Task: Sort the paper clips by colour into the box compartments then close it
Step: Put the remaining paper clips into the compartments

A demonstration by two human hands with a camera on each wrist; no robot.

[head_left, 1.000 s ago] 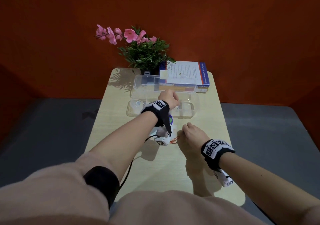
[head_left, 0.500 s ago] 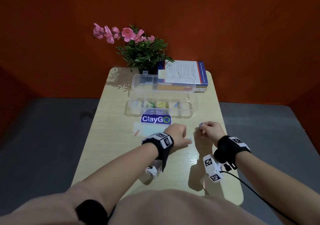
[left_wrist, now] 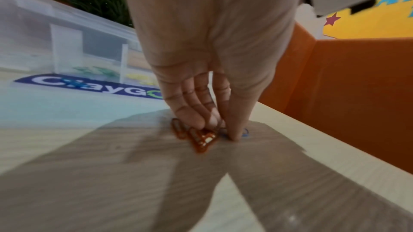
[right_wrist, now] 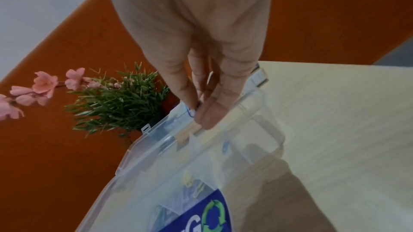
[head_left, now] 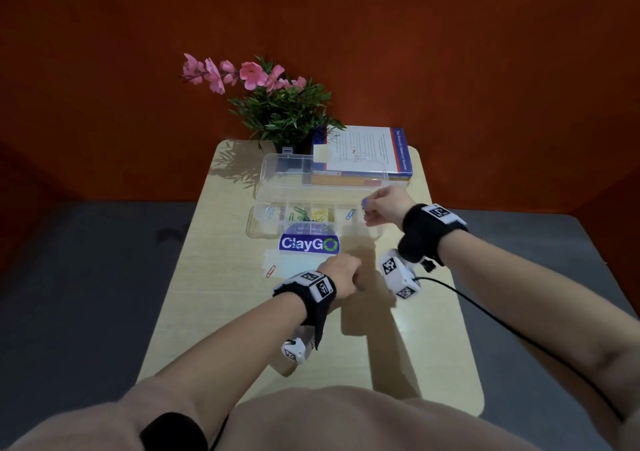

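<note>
My right hand [head_left: 384, 204] hangs over the right end of the clear box [head_left: 311, 220], thumb and forefinger pinching a blue paper clip [right_wrist: 190, 112] just beyond the fingertips [right_wrist: 206, 118]. The box lid [head_left: 322, 170] stands open behind them. My left hand [head_left: 341, 275] rests on the table [head_left: 225, 312], fingers curled down onto orange-red clips [left_wrist: 196, 136]; a second blue clip [left_wrist: 244, 132] lies under my thumb. I cannot tell whether these are gripped. One red clip [head_left: 270, 271] lies apart, left of that hand.
</note>
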